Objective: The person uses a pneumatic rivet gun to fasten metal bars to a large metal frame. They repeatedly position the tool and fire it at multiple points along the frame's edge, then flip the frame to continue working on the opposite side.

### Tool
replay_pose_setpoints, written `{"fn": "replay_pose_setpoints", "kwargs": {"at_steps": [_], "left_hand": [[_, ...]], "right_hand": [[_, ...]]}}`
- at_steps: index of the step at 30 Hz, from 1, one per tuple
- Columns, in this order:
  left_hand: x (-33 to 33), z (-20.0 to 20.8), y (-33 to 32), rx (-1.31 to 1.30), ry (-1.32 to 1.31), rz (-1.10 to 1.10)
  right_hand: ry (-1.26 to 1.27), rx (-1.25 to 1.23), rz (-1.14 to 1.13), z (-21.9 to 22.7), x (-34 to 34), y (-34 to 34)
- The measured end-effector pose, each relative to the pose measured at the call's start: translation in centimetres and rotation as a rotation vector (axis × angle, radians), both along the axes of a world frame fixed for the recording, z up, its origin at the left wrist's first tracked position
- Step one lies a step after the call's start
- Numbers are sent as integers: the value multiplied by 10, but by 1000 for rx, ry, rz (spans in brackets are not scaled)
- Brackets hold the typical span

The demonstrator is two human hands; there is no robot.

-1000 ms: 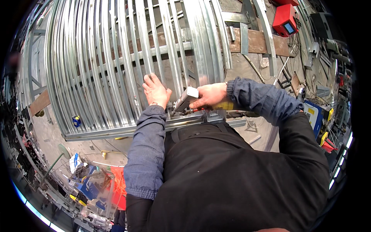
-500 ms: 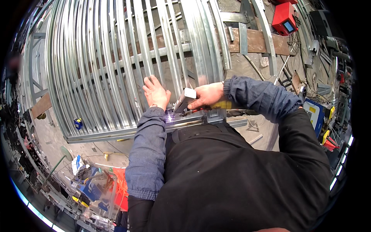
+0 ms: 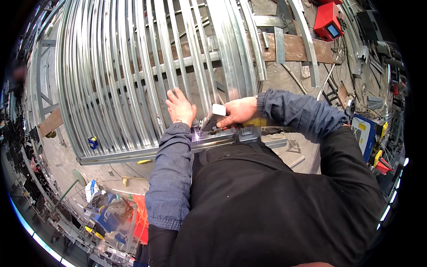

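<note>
We note the main change at the near end of the work: a small violet-white light burns at the tip of the grey hand tool, where the picture from a second ago shows no glow. It is present in the half-second picture too, so we log it as sustained. The right hand is closed around the tool, which is tilted, pale end up and tip down at the near rail; hand and tool keep practically the same place throughout. The left hand lies over the metal bars, near the light, thumb apart from the fingers; we cannot tell whether it clamps a bar or merely presses, since its underside is hidden. The bars run side by side, away from the wearer, with the rail across their near ends. We judge that the tool has passed from being placed to acting on the metal, probably where a bar meets the rail, and that steadiness of both hands matters here. Glare masks the exact contact, so we record no result for it. The blue tape measure lies to the left, well apart from the light.
</note>
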State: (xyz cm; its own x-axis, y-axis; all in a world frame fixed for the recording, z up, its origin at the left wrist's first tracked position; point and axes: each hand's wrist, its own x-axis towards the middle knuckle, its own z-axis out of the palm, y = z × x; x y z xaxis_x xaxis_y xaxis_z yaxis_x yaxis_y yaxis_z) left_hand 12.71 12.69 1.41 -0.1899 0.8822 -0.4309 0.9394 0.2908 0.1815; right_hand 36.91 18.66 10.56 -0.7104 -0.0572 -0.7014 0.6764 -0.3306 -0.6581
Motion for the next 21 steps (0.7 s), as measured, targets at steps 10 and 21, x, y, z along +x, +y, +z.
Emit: {"fn": "replay_pose_setpoints", "kwargs": {"at_steps": [10,21], "left_hand": [[-1,5,2,-28,-25,27],[-18,12,-12,286,-303,-615]], "right_hand": [[17,186,-165,38,50,-21],[-91,102,-907,99,138,-139]]}}
